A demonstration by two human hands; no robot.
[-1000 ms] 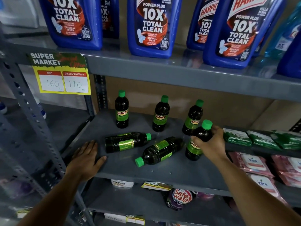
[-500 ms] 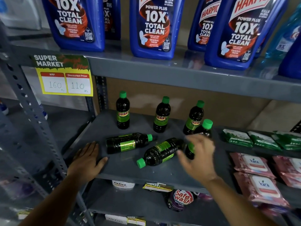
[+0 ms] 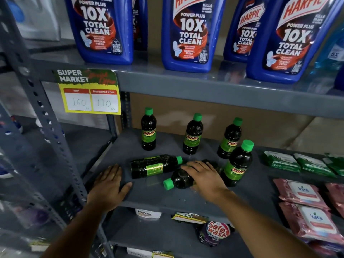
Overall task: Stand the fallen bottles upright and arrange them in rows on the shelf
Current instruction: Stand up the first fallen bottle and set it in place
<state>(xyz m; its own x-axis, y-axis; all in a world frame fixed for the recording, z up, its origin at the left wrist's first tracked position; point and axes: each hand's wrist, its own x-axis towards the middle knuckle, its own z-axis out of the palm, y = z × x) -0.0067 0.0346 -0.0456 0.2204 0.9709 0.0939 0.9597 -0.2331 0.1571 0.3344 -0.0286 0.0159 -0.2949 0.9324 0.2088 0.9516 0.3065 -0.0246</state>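
left hand [image 3: 108,187]: flat, palm down, fingers spread | right hand [image 3: 204,175]: palm-down grip, fingers curled

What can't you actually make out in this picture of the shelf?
Head view only:
- The fallen bottle under the right hand: its label and body are covered by the hand.
- The blue cleaner bottles: tops cut off by the upper edge.
- The price tag: the small print beside the numbers is too small.
- Goods on the lower shelf: mostly hidden by the grey shelf and the arms.
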